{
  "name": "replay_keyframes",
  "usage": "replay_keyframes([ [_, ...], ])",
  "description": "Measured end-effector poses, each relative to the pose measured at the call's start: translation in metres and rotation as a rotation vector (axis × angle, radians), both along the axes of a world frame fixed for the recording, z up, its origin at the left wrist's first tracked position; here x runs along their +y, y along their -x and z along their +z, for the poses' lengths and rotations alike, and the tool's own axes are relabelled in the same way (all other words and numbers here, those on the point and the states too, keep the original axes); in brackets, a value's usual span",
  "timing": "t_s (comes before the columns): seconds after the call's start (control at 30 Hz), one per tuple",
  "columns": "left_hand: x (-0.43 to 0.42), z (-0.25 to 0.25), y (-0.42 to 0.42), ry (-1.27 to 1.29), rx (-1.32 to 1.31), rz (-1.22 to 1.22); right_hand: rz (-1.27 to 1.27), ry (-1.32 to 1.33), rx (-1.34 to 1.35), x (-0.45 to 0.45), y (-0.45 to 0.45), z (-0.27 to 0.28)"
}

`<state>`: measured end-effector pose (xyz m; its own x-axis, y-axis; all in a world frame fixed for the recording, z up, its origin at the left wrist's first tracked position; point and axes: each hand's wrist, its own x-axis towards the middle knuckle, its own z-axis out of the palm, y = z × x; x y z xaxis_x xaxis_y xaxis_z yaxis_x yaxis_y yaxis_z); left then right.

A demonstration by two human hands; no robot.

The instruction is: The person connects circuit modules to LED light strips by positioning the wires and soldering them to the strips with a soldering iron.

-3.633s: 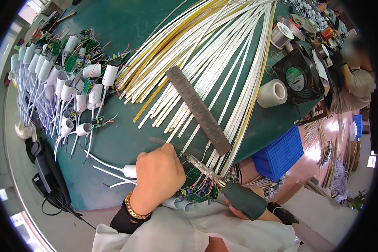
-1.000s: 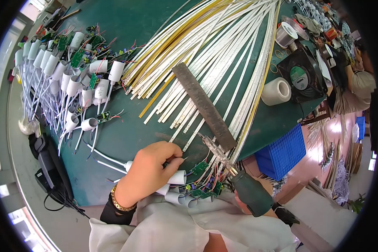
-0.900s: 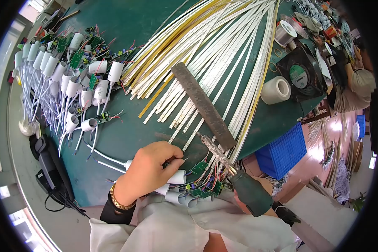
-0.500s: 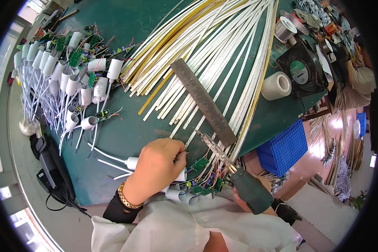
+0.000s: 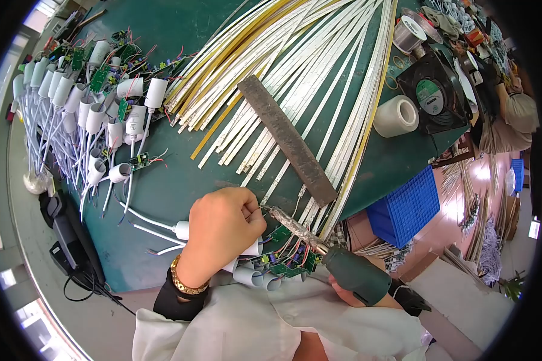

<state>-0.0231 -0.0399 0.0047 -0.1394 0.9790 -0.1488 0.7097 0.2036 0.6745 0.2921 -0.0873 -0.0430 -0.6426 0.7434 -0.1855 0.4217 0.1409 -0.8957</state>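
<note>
My left hand [image 5: 223, 225] is closed in a pinch at the near edge of the table, by the end of a white LED strip [image 5: 272, 183]; whatever its fingertips grip is hidden. My right hand [image 5: 346, 295], partly covered, is wrapped round the dark green handle of a soldering iron [image 5: 358, 274]. The iron's crusted tip points left, close to my left fingertips. Below it lie green circuit boards [image 5: 277, 237] with thin wires, and white cylindrical caps [image 5: 247, 277]. A dark flat metal bar [image 5: 286, 141] rests across the fan of strips.
Many white corded caps [image 5: 60, 90] with circuit boards are piled at left. A black device [image 5: 72, 240] sits at the left edge. At right are a solder spool [image 5: 409, 35], a white roll [image 5: 396, 115], a black fan [image 5: 433, 96] and, lower, a blue crate [image 5: 403, 207].
The soldering iron has moved left and down, its tip now nearer my left fingertips. My left hand stays pinched at nearly the same place. The view has shifted slightly.
</note>
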Motion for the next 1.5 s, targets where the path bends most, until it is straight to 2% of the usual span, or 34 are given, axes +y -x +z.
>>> replay_keyframes([
  [0.1, 0.002, 0.0, 0.001, 0.008, 0.005, 0.002, 0.068, -0.136, -0.031, -0.001, -0.003, -0.005],
  [0.17, 0.003, 0.001, 0.001, 0.015, 0.008, 0.001, -0.055, 0.158, 0.021, 0.001, 0.002, 0.0],
  [0.2, 0.004, 0.001, 0.001, 0.028, 0.01, -0.002, -0.056, 0.159, 0.02, 0.006, 0.004, 0.002],
  [0.27, 0.005, 0.002, 0.001, 0.042, 0.01, -0.009, 0.097, -0.054, -0.003, 0.015, 0.006, 0.009],
  [0.3, 0.005, 0.002, 0.001, 0.054, 0.016, -0.005, 0.095, -0.054, -0.004, 0.015, 0.008, 0.014],
  [0.37, 0.006, 0.003, 0.001, 0.067, 0.021, -0.002, 0.093, -0.384, -0.297, 0.015, 0.016, 0.027],
  [0.4, 0.005, 0.003, 0.001, 0.07, 0.021, 0.001, 0.093, -0.384, -0.297, 0.021, 0.024, 0.041],
  [0.47, 0.005, 0.003, 0.001, 0.073, 0.023, 0.004, 0.145, -0.039, -0.269, 0.04, 0.039, 0.066],
  [0.57, 0.005, 0.003, 0.001, 0.061, 0.018, 0.007, 0.156, -0.045, -0.147, 0.036, 0.032, 0.051],
  [0.7, 0.005, 0.002, 0.001, 0.07, 0.02, 0.003, 0.071, -0.005, -0.251, 0.029, 0.031, 0.055],
  [0.77, 0.005, 0.001, 0.001, 0.066, 0.02, 0.004, 0.06, -0.243, -0.207, 0.018, 0.016, 0.032],
  [0.9, 0.005, 0.002, 0.002, 0.042, 0.022, -0.004, 0.063, -0.318, -0.111, 0.014, 0.004, 0.025],
  [1.37, 0.007, 0.002, 0.003, 0.02, 0.045, -0.032, 0.033, 0.206, -0.251, -0.002, -0.015, 0.005],
  [1.43, 0.007, 0.002, 0.003, 0.032, 0.041, -0.042, -0.073, 0.197, -0.092, -0.003, -0.003, 0.013],
  [1.5, 0.007, 0.0, 0.004, 0.026, 0.04, -0.052, -0.125, 0.156, -0.119, -0.008, -0.002, 0.005],
])
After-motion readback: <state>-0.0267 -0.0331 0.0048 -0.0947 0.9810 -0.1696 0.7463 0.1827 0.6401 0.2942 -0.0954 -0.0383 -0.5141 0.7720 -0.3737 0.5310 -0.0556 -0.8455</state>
